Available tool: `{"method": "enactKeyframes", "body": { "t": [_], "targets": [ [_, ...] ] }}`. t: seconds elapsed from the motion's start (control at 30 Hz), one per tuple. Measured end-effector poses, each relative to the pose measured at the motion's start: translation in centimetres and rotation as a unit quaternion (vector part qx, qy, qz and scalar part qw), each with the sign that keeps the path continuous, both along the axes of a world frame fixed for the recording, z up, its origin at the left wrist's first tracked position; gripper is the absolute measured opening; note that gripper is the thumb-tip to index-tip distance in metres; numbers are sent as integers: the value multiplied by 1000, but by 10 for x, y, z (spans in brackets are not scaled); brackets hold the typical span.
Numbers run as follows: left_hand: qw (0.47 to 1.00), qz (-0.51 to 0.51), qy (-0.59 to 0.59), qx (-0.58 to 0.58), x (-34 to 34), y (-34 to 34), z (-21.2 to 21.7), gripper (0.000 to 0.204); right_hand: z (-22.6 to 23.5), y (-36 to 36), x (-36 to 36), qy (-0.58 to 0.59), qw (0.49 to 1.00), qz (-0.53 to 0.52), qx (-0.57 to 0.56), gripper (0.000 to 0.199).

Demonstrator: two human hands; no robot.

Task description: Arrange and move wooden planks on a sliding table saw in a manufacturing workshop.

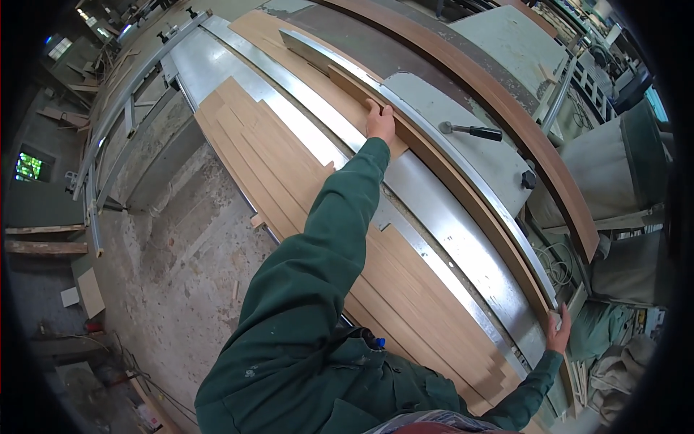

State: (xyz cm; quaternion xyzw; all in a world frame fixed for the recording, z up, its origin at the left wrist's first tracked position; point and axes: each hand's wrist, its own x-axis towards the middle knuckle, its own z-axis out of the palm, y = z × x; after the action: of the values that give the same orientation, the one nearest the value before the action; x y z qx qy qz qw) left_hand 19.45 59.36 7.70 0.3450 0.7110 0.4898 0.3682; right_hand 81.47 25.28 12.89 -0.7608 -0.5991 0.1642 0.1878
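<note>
A long, narrow wooden strip [499, 241] stands on edge against the metal fence [473, 175] of a machine that looks like a sliding table saw. Stretched far forward, my left hand [381, 121] is closed over the strip's upper edge, thumb and fingers on it. At the near right, my right hand [557, 333] grips the strip's near end beside the fence's end. A flat wooden board [289, 49] lies on the table under and beyond my left hand. The saw blade cannot be made out.
Several light wooden planks [275, 155] lie along the sliding table [210, 61], left of the strip. A black-handled lever [473, 132] and a black knob [528, 179] sit right of the fence. Grey dust bags [593, 166] hang at the right. A metal frame [130, 108] extends left.
</note>
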Motion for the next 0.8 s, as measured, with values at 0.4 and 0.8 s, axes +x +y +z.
{"method": "enactKeyframes", "body": {
  "t": [0.4, 0.8],
  "targets": [
    [1000, 3, 15, -4, -7, 11, 7, 75, 40, 158, -235, -163, 897, 337, 234, 53],
    [999, 7, -25, 39, -25, 24, -18, 72, 2, 245, -367, -285, 860, 404, 127, 77]
  ]
}}
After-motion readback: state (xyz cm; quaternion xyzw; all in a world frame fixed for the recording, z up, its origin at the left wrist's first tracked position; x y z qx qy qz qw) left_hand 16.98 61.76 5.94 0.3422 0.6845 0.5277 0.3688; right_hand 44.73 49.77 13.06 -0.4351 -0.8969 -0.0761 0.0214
